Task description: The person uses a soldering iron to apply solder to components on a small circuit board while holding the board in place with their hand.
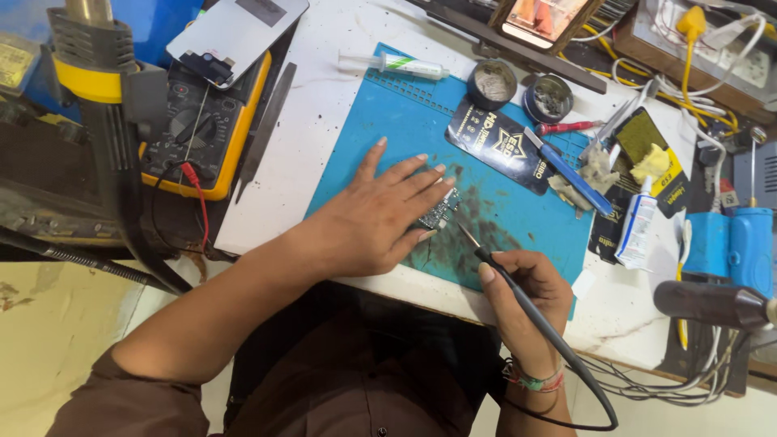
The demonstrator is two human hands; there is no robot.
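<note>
My left hand (pixel 380 210) lies flat on the blue work mat (pixel 388 121), fingers spread, pressing down a small dark circuit board (pixel 438 215) under its fingertips. My right hand (pixel 526 291) grips a black soldering iron (pixel 502 271) like a pen. Its thin tip points up and left and touches the board's right edge. The iron's cable runs back past my wrist toward the lower right.
A yellow multimeter (pixel 202 129) with a phone screen (pixel 235 32) on it sits at left, beside a heat gun (pixel 97 73). On the mat's far side lie a syringe (pixel 396 63), two round tins (pixel 492 82), a black card (pixel 502 146) and a blue-handled tool (pixel 566 174). Cables crowd the right.
</note>
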